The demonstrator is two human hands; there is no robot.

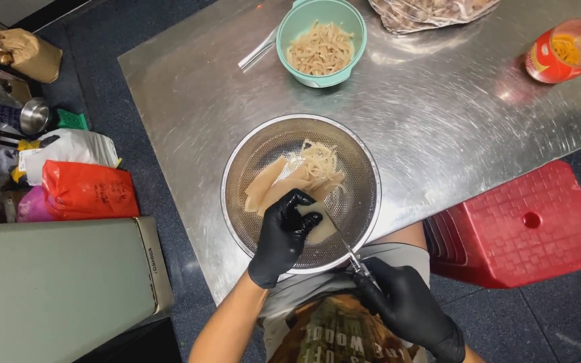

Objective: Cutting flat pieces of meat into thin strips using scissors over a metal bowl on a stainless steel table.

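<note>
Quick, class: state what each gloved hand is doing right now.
Left hand: closed on a pale flat piece over the metal colander.
Right hand: closed on scissors.

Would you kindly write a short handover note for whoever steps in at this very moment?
Left hand: gloved, holding a pale flat piece over the metal colander.
Right hand: gloved, gripping scissors with the blades at that piece.
Done: cut strips lie in the colander, and a teal bowl further back holds more strips.
Left: the held piece and a larger uncut sheet in the colander.
Nearby: a red jar on the steel table.
</note>
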